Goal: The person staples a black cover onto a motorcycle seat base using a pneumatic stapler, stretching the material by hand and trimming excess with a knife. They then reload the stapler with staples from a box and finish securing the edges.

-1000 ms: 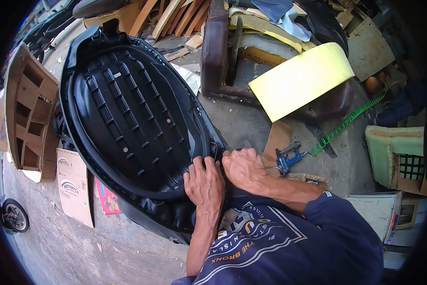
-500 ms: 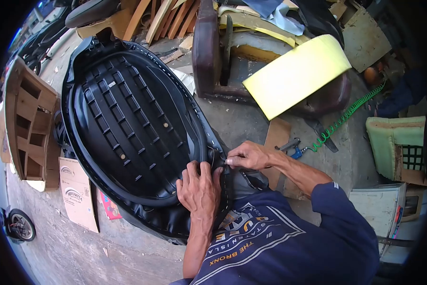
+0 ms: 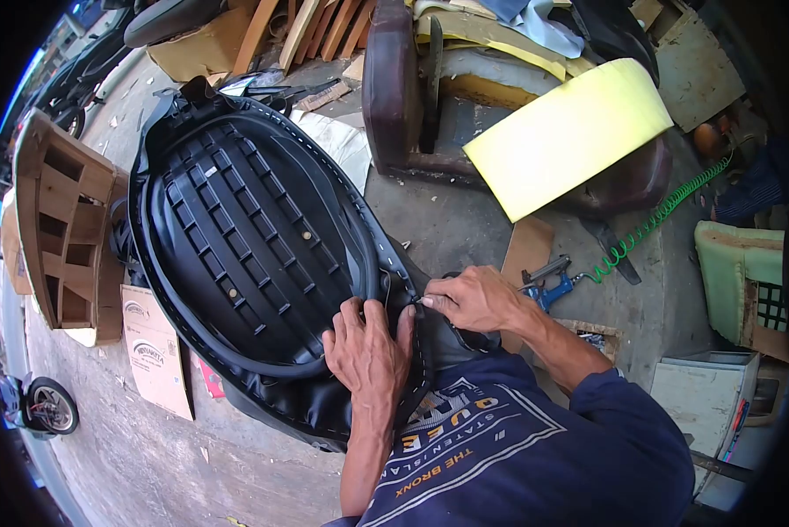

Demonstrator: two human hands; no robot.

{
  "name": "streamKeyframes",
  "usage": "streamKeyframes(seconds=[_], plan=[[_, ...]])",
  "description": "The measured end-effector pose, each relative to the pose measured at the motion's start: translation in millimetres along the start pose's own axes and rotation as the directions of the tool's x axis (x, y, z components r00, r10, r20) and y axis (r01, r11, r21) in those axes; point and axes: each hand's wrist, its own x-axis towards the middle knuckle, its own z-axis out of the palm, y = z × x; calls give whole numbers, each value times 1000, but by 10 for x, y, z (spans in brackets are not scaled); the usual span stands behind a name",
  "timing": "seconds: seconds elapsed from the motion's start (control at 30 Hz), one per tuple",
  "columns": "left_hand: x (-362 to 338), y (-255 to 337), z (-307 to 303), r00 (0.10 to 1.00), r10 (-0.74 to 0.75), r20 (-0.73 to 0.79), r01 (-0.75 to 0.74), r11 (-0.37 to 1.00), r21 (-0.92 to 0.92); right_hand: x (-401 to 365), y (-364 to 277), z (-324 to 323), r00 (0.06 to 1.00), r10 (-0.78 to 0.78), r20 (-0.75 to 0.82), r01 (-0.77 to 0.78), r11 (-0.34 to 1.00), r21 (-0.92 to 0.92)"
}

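A black motorcycle seat (image 3: pixel 245 246) lies upside down, its ribbed plastic base facing up. Black seat cover (image 3: pixel 324 167) wraps over its rim, with a line of white stitches along the edge. My left hand (image 3: pixel 368 347) is closed at the near right rim, fingers curled over the base edge and thumb against the cover. Close beside that thumb, my right hand (image 3: pixel 478 299) pinches the cover's edge between thumb and forefinger. Whether a thread or other small item is also in that pinch, I cannot make out.
A blue staple gun (image 3: pixel 548 290) on a coiled green air hose (image 3: pixel 662 215) lies right of my right hand. Beyond stands a worn chair frame (image 3: pixel 394 97) bearing a yellow foam block (image 3: pixel 570 140). Left are a wooden frame (image 3: pixel 65 228) and flattened cardboard (image 3: pixel 157 351).
My view has shifted a little, so the surroundings sit slightly farther right. Both hands remain at the same stretch of rim, the right forearm dipping slightly.
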Motion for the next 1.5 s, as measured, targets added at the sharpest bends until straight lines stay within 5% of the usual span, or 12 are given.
streamKeyframes(seconds=[0.37,0.73,1.07,1.17,1.23,1.27,1.33,1.37,1.43,1.47,1.5], plan=[[5,3,99,1000,1,-8,0,999,46,79,60,25,1000,16,-16,-16,1000,14],[4,-20,-12,1000,-5,11,4,1000,24,334,391,124,964,-265,-18,241,842,482],[37,59,-57,999,-28,-23,28,999,38,557,653,350,900,-435,16,307,662,684],[57,26,-103,1000,-6,-21,7,999,48,511,536,419,868,-481,-125,365,447,816],[44,38,-128,1000,8,-17,-7,999,46,453,414,490,830,-451,-327,401,76,913],[46,47,-120,1000,8,-25,-7,998,55,415,438,457,829,-447,-336,408,72,910],[73,85,-96,999,27,-36,-25,997,69,354,589,328,976,8,-218,200,369,908],[71,102,-77,999,-1,-38,4,998,68,366,718,318,972,10,-234,214,366,906],[106,123,-39,999,-19,-26,20,997,72,401,1094,524,919,354,-170,-99,628,772],[91,138,-24,999,-39,-29,42,995,89,391,1368,708,913,374,-164,-112,615,781],[87,155,5,998,-55,-34,58,994,97,390,1713,889,863,447,-234,-226,757,613]])
